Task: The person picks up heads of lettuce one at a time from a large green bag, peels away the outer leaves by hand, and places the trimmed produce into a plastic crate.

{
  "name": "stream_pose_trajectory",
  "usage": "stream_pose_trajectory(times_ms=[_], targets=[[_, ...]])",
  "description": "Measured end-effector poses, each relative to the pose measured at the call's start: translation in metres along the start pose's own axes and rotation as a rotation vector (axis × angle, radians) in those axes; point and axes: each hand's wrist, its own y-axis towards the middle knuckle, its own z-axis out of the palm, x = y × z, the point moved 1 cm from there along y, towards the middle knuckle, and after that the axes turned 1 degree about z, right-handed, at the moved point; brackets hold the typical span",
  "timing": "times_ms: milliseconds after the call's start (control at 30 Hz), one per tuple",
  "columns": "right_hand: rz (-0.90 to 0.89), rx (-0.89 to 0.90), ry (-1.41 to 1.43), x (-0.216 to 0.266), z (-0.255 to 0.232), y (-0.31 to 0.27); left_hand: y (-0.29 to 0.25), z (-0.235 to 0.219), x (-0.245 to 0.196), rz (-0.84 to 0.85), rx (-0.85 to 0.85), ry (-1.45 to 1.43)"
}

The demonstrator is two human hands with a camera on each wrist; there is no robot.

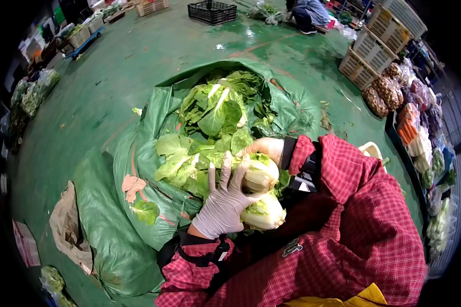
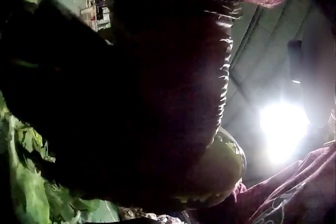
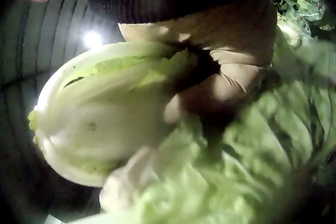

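Note:
My gloved left hand [image 1: 224,203] lies with fingers spread and mostly straight across leaves and the side of a napa cabbage [image 1: 263,178]. Around the leafy part of that same cabbage, my gloved right hand [image 1: 267,147] curls its thumb and fingers; the right wrist view shows the pale base pointing left. A second napa cabbage [image 1: 265,213] sits just below the first, beside the left hand. Beneath both is an opened green sack [image 1: 161,110] holding loose leaves [image 1: 174,158] and more leafy greens [image 1: 217,110]. The left wrist view is mostly dark, its hand hidden in shadow.
A bulging green sack [image 1: 107,225] and a crumpled tan bag [image 1: 69,227] lie at left. Stacked crates [image 1: 366,56] and bagged vegetables [image 1: 410,125] line the right. Farther off are a black crate [image 1: 212,13] and a crouching person [image 1: 310,14].

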Motion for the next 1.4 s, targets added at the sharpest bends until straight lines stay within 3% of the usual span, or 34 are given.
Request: stream_pose_trajectory(times_ms=[33, 67, 100, 133, 200, 233, 300, 333, 367, 433, 500, 533, 600, 633, 667, 700, 733, 767, 833, 867, 900, 967, 1000, 1033, 1067, 1100, 1133, 1167, 1200, 1300, 1333, 1367, 1400], targets=[[0.029, 0.027, 0.053, -0.004, 0.006, -0.003, -0.001, -0.001, 0.0, -0.006, -0.011, -0.077], [-0.132, 0.077, -0.115, -0.007, 0.011, -0.013, -0.004, -0.002, 0.001, -0.019, -0.021, -0.153], [-0.075, 0.011, -0.235, -0.002, 0.014, -0.024, -0.008, -0.003, 0.002, -0.038, -0.035, -0.226], [-0.01, -0.047, -0.353, 0.004, 0.021, -0.037, -0.009, -0.013, -0.001, -0.054, -0.151, -0.194], [-0.084, -0.239, -0.805, 0.022, 0.01, -0.054, 0.007, -0.003, 0.014, -0.346, -0.141, -0.748], [-0.088, -0.318, -1.016, 0.037, 0.005, -0.066, 0.004, -0.005, 0.017, -0.254, -0.219, -0.713], [-0.391, -0.602, -1.229, 0.057, 0.008, -0.09, -0.002, -0.008, 0.022, -0.075, -0.375, -0.623], [-0.618, -0.55, -1.227, 0.06, 0.004, -0.091, -0.006, -0.016, 0.021, 0.035, -0.427, -0.447], [-0.717, -0.38, -1.107, 0.057, 0.02, -0.103, -0.008, -0.02, 0.017, 0.003, -0.337, -0.538], [-0.83, -0.03, -1.158, 0.047, 0.058, -0.112, -0.01, -0.028, 0.01, -0.086, -0.164, -0.706], [-0.86, 0.067, -1.374, 0.029, 0.094, -0.114, -0.018, -0.026, 0.009, -0.005, -0.172, -0.57], [-0.772, 0.166, -1.394, 0.029, 0.089, -0.102, -0.022, -0.022, 0.011, 0.022, -0.184, -0.562], [-0.76, 0.276, -1.063, 0.041, 0.074, -0.095, -0.029, -0.019, 0.015, 0.046, -0.215, -0.569], [-0.756, 0.314, -0.897, 0.049, 0.061, -0.096, -0.031, -0.019, 0.017, 0.036, -0.209, -0.702], [-0.755, 0.326, -1.029, 0.054, 0.041, -0.097, -0.033, -0.02, 0.02, 0.026, -0.205, -0.836], [-0.842, 0.287, -1.269, 0.043, 0.025, -0.092, -0.033, -0.022, 0.017, -0.102, -0.182, -1.131], [-0.494, 0.275, -1.318, 0.02, 0.016, -0.08, -0.033, -0.024, 0.013, -0.243, -0.2, -1.428], [-0.568, 0.371, -1.275, -0.012, 0.018, -0.073, -0.032, -0.031, -0.003, -0.61, -0.173, -2.096], [-0.542, 0.081, -1.105, -0.069, 0.026, -0.063, -0.034, -0.004, 0.008, -0.717, -0.041, -2.106], [-0.623, 0.122, -1.053, -0.085, 0.019, -0.056, -0.037, 0.006, 0.016, -0.742, 0.048, -2.087], [-0.886, 0.185, -1.035, -0.094, 0.005, -0.042, -0.043, 0.019, 0.022, -0.669, 0.108, -2.107], [-0.528, 0.384, -1.165, -0.064, -0.022, -0.049, -0.057, 0.049, 0.033, -0.389, 0.232, -2.16], [-0.488, 0.389, -1.326, -0.03, -0.046, -0.054, -0.059, 0.06, 0.037, -0.344, 0.267, -2.169], [-1.35, 0.252, -1.856, 0.0, -0.107, -0.015, -0.058, 0.067, 0.039, -0.359, 0.307, -2.156], [-1.341, -0.199, -1.816, 0.046, -0.122, -0.048, -0.052, 0.07, 0.039, -0.415, 0.325, -2.129], [-1.086, -0.634, -1.38, 0.082, -0.168, -0.049, -0.044, 0.073, 0.04, -0.47, 0.34, -2.101], [-0.908, -0.749, -0.546, 0.108, -0.207, -0.039, -0.036, 0.074, 0.041, -0.521, 0.353, -2.072], [-0.876, -0.832, -0.336, 0.125, -0.235, -0.04, -0.027, 0.075, 0.043, -0.562, 0.367, -2.051], [-0.793, -0.767, -0.227, 0.136, -0.302, -0.006, -0.017, 0.077, 0.044, -0.592, 0.372, -2.027], [-0.676, -0.761, -0.15, 0.133, -0.392, 0.082, 0.002, 0.086, 0.05, -0.7, 0.372, -1.967], [-0.694, -0.788, -0.061, 0.13, -0.378, 0.089, 0.008, 0.091, 0.052, -0.731, 0.371, -1.953], [-0.761, -1.045, -0.386, 0.126, -0.411, 0.132, 0.011, 0.095, 0.054, -0.758, 0.369, -1.938], [-0.764, -1.004, -0.34, 0.123, -0.409, 0.143, 0.013, 0.096, 0.057, -0.785, 0.366, -1.931]])
